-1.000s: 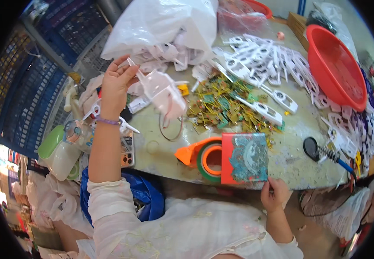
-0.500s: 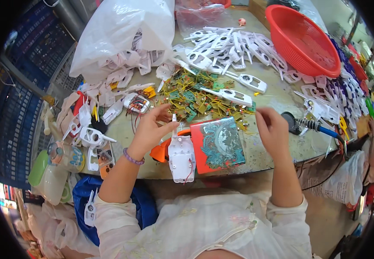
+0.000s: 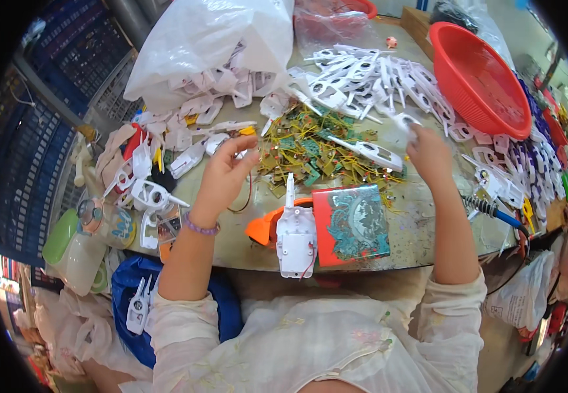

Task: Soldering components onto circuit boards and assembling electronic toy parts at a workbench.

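White plastic shell (image 3: pixel 296 237) lies flat at the table edge; left hand (image 3: pixel 223 175) spread, right hand (image 3: pixel 428 149) apparently pinching a white piece (image 3: pixel 404 123).

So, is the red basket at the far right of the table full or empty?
Empty, as far as visible: the red basket shows only its bare mesh inside; white plastic shells lie beside it.

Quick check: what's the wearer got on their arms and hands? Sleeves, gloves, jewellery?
Both hands are bare, no gloves. The left hand has a purple beaded bracelet at the wrist. The right hand shows no jewellery. Loose, pale cream sleeves with a faint floral print are pushed up to about the elbows, forearms uncovered.
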Motion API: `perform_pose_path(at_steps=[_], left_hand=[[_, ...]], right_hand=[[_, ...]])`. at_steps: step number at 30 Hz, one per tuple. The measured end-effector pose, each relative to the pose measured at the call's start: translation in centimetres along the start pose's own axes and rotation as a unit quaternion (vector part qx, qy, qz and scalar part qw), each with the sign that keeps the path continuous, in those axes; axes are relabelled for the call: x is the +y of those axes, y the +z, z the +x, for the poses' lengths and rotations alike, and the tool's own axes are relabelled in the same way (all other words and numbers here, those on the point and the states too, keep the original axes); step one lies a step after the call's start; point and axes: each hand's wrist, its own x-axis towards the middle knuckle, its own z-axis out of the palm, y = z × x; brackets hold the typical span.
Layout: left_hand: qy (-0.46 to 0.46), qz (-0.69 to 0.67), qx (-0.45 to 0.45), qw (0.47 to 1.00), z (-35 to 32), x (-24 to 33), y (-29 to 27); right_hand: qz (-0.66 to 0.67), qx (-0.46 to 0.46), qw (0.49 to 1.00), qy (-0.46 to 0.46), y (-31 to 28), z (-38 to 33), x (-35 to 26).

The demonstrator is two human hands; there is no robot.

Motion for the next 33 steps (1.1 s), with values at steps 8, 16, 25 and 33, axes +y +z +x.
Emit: perform_pose_path(at_steps=[8, 16, 25, 33], left_hand=[[0.141, 0.271, -0.148, 0.941, 5.6, 0.2, 3.2], [0.03, 0.46, -0.169, 0.871, 9.1, 1.2, 7.4], [-0.034, 0.064, -0.066, 0.995, 8.1, -1.3, 4.5], [-0.043, -0.061, -0.016, 0.997, 6.7, -0.3, 4.0]], right_hand=[[0.4, -0.09, 0.89, 0.201, -2.2, -10.5, 1.0], [0.435, -0.038, 0.862, 0.259, -1.1, -15.1, 0.9], [0.339, 0.137, 0.914, 0.178, -2.6, -15.9, -1.2], [0.332, 0.126, 0.934, 0.051, -2.8, -14.0, -3.8]])
